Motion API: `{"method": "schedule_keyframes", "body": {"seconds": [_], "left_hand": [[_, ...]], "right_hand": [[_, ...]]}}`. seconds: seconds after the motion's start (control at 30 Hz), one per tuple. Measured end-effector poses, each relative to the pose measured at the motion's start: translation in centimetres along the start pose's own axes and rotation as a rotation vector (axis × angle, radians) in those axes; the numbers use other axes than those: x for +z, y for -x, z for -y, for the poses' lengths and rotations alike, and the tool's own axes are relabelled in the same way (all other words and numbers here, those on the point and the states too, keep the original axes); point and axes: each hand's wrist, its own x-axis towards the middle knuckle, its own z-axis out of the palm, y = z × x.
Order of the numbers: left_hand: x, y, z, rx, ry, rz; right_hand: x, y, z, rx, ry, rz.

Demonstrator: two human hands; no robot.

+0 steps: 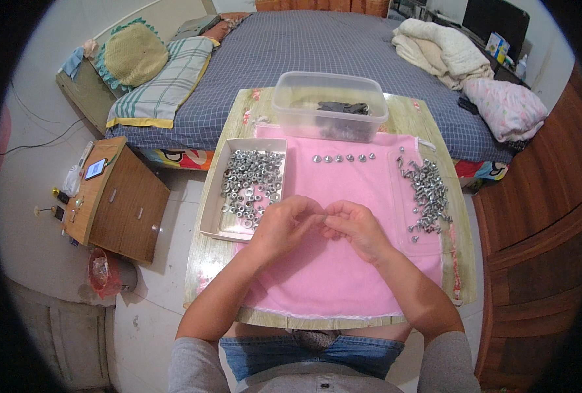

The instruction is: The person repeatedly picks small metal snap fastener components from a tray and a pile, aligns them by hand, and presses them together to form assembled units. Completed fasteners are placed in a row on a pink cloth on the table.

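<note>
The left hand [283,223] and the right hand [355,226] meet over the middle of the pink cloth [330,275], fingertips drawn together and touching each other; whatever small part they pinch between them is hidden by the fingers, so what they are clamped on cannot be told. Both hands hover just above the cloth, which covers most of the small wooden table [202,262] from its near edge almost to its far edge. Just beside the left hand, along the table's left edge, lies a shallow white tray [213,216] filled with a heap of small metal nuts [250,187]; the hand's knuckles sit close to the tray's right wall. Beyond the hands, toward the far edge of the cloth, a short row of small metal pieces [343,158] lies in a line, each apart from the next. Near the table's right edge a loose pile of metal screws [427,193] spreads over the cloth, well apart from the right hand. At the far edge of the table stands a clear plastic tub [329,105] with some dark items [342,107] inside. Past the table is a bed [304,52] with a checked grey cover, and to the left on the floor stands a wooden bedside cabinet [124,203].
</note>
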Motion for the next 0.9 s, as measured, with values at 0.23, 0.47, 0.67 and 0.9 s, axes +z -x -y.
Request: {"method": "schedule_keyframes", "body": {"seconds": [0.23, 0.47, 0.67, 0.9], "left_hand": [[0.0, 0.1, 0.2, -0.029, 0.069, 0.001], [-0.1, 0.1, -0.1, -0.032, 0.058, -0.019], [0.2, 0.1, 0.1, -0.064, 0.077, -0.042], [0.3, 0.0, -0.1, -0.104, 0.106, -0.025]], "right_hand": [[0.3, 0.2, 0.4, -0.012, 0.002, 0.009], [0.4, 0.2, 0.2, -0.068, 0.064, -0.060], [0.7, 0.3, 0.2, -0.135, 0.093, -0.106], [0.9, 0.4, 0.4, -0.116, 0.071, -0.132]]}}
